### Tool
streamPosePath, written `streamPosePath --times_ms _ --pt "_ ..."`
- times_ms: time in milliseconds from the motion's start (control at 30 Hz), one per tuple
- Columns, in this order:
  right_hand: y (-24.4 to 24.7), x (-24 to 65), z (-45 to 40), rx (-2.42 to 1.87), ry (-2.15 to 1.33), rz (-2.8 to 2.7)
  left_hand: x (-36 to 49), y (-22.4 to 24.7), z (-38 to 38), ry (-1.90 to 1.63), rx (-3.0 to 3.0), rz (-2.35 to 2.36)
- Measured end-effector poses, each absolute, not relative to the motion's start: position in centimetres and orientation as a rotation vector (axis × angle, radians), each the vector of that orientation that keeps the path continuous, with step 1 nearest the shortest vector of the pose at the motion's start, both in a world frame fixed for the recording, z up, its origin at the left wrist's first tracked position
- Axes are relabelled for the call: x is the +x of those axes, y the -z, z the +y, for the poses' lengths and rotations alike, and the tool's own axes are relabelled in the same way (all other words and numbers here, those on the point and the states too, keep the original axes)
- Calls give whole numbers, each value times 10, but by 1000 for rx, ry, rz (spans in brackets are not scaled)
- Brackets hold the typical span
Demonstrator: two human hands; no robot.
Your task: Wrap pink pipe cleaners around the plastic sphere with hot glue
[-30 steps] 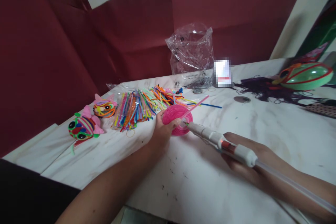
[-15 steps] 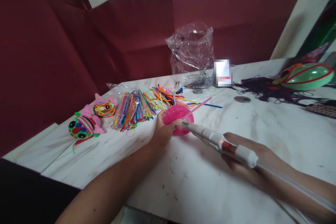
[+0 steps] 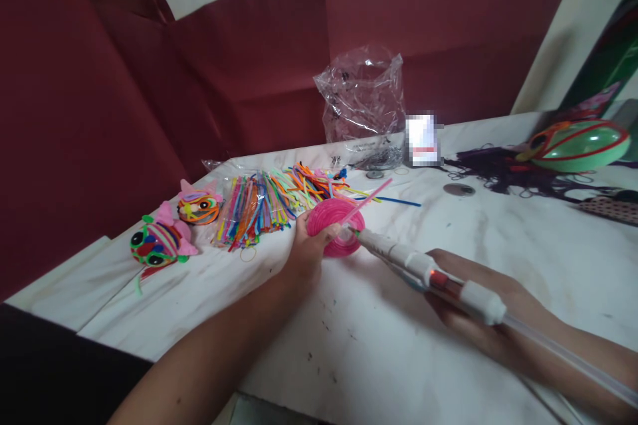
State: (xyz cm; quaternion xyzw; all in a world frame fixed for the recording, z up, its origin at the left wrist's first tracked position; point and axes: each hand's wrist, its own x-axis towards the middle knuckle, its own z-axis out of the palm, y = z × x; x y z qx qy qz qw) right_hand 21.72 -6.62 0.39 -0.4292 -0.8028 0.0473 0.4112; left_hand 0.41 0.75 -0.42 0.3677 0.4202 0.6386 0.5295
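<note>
1. A clear plastic bag (image 3: pixel 222 226) lies on the marbled table (image 3: pixel 523 239), holding many multicoloured pipe cleaners (image 3: pixel 254 206); others spread loosely beside its right end, among them a blue stem (image 3: pixel 399 200).
2. Farther back, a second transparent bag (image 3: pixel 366 96) stands upright and crinkled against the maroon backing (image 3: pixel 249 66); thin greyish pieces, too unclear to identify, gather in its bottom.
3. The pink coiled disc (image 3: pixel 331 212) is in the left hand (image 3: pixel 316 246), in front of the pipe cleaners. Around its centre is a pale, translucent patch, and a straight pink stem (image 3: pixel 371 196) slants up and right from it.
4. The left hand grasps the disc's left side, thumb across the front near the centre, fingers mostly hidden behind. Its forearm reaches up from the lower left.
5. The right hand (image 3: pixel 503 285) is wrapped around a white glue gun (image 3: pixel 409 257), nozzle angled left and up to the disc's centre; whether the tip touches cannot be told. A translucent glue stick (image 3: pixel 558 350) extends from its rear, above the forearm entering from the lower right.
</note>
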Motion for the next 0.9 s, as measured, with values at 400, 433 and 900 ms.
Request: streamPosePath --times_ms 400,433,900 --pt "3 262 -11 -1620 104 -2403 -6 4 12 -1535 783 852" --pt "4 262 -10 -1627 71 -2421 -6 4 13 -1528 779 837" --pt "0 265 -12 -1290 218 -2426 -2 3 3 -1482 930 830"
